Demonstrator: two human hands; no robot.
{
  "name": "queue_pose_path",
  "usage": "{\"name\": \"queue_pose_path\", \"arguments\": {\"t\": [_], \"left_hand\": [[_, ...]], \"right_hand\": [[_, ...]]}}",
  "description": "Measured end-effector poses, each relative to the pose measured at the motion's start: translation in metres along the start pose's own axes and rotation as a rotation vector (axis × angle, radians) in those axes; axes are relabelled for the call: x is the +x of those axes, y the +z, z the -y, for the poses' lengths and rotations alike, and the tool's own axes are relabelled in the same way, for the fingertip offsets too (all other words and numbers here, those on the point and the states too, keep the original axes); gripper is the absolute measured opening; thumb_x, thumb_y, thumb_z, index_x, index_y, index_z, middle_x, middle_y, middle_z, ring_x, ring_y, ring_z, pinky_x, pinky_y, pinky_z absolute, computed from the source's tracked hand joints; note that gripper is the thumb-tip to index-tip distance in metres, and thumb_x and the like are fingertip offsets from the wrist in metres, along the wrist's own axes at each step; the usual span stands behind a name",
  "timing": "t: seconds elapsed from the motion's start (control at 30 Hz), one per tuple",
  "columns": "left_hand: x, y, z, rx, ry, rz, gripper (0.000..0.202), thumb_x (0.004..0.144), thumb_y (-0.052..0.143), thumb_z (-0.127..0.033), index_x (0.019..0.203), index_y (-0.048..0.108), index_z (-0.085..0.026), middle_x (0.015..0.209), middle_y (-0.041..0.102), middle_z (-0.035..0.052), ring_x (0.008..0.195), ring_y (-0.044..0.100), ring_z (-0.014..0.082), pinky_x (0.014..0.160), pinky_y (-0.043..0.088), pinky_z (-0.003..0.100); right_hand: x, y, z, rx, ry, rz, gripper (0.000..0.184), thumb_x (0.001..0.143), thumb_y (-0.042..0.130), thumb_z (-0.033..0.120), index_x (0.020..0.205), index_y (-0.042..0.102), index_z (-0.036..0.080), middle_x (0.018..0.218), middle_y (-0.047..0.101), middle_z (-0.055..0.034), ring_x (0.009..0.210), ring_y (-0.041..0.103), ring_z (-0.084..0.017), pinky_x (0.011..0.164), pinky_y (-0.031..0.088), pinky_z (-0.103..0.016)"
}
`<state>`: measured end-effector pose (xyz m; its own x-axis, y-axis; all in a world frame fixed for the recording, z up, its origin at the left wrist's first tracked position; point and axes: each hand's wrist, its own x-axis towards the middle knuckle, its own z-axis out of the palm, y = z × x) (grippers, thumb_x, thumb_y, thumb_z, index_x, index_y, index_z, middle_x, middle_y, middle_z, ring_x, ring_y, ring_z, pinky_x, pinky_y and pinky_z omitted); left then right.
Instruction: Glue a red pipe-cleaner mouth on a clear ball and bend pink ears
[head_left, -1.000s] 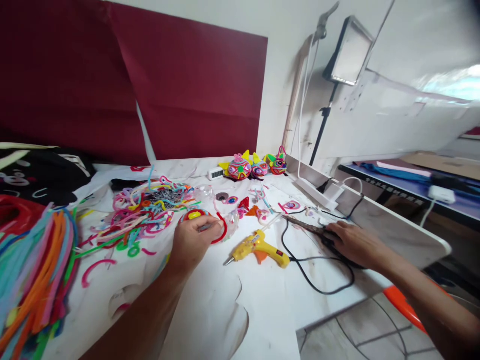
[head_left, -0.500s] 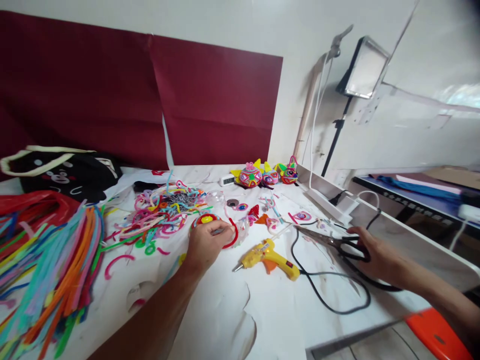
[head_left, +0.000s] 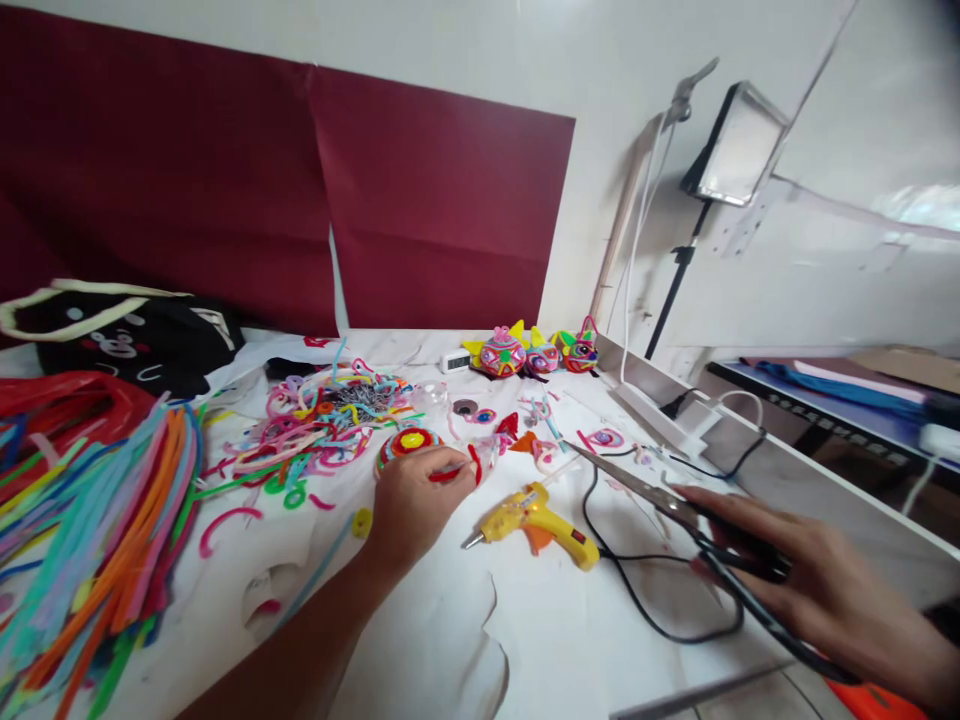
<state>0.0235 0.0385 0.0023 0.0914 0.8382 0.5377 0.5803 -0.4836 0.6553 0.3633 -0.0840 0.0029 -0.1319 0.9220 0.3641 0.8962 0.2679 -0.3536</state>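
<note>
My left hand [head_left: 412, 505] is closed in a pinch on a short red pipe cleaner [head_left: 477, 465], whose bent end sticks up past the fingertips. Just behind that hand lies a round coiled piece [head_left: 411, 440] in red with a yellow centre, partly covered by the hand. Black-handled scissors [head_left: 641, 487] are in my right hand [head_left: 832, 585], blades pointing left over the table. Between the two hands, a yellow hot glue gun [head_left: 540, 520] rests on its side with its nozzle to the left.
A bundle of colourful pipe cleaners [head_left: 127, 540] covers the left side. Behind my left hand are heaped pipe cleaner scraps [head_left: 330, 420]. Finished fish-like figures [head_left: 502, 352] and a small white timer [head_left: 455, 362] stand at the back. A black cord [head_left: 637, 600] loops near the scissors.
My right hand has lifted the scissors and brought them closer to me, with the blades raised. The left hand has shifted slightly right, and the red pipe cleaner's free end now points up.
</note>
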Motion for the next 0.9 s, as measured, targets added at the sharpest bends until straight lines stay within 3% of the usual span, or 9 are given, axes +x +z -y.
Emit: {"name": "queue_pose_path", "arguments": {"t": [0.1, 0.23, 0.4, 0.9], "left_hand": [[-0.001, 0.001, 0.002, 0.04, 0.043, -0.006, 0.015, 0.073, 0.059, -0.023, 0.062, 0.068, -0.018, 0.065, 0.072, 0.0011, 0.062, 0.063, 0.0151, 0.064, 0.044, 0.025], [-0.002, 0.002, 0.004, 0.077, 0.094, -0.009, 0.015, 0.074, 0.058, -0.021, 0.063, 0.067, -0.019, 0.066, 0.071, 0.0005, 0.065, 0.063, 0.0147, 0.063, 0.043, 0.024], [-0.002, 0.002, 0.004, 0.111, 0.136, -0.017, 0.016, 0.075, 0.058, -0.019, 0.062, 0.066, -0.019, 0.064, 0.069, 0.0009, 0.064, 0.061, 0.0145, 0.062, 0.042, 0.024], [-0.004, 0.003, 0.004, 0.17, 0.219, -0.028, 0.017, 0.076, 0.057, -0.017, 0.062, 0.066, -0.019, 0.065, 0.069, 0.0013, 0.066, 0.062, 0.0157, 0.063, 0.043, 0.025]], "right_hand": [[0.017, 0.017, 0.028, 0.024, -0.028, 0.056, 0.043, 0.087, 0.056, 0.038, 0.129, 0.054, 0.027, 0.09, 0.069, -0.0059, 0.065, 0.063, -0.019, 0.056, 0.053, -0.03], [0.03, 0.032, 0.044, 0.015, -0.08, 0.16, 0.044, 0.087, 0.055, 0.035, 0.13, 0.05, 0.024, 0.095, 0.065, -0.0066, 0.069, 0.059, -0.017, 0.062, 0.051, -0.03], [0.037, 0.038, 0.052, -0.004, -0.107, 0.193, 0.048, 0.085, 0.056, 0.032, 0.131, 0.045, 0.024, 0.112, 0.061, -0.0103, 0.079, 0.061, -0.019, 0.068, 0.051, -0.032], [0.039, 0.044, 0.06, -0.096, -0.098, 0.249, 0.046, 0.087, 0.05, 0.034, 0.131, 0.045, 0.024, 0.115, 0.059, -0.0125, 0.091, 0.064, -0.025, 0.076, 0.053, -0.038]]}}
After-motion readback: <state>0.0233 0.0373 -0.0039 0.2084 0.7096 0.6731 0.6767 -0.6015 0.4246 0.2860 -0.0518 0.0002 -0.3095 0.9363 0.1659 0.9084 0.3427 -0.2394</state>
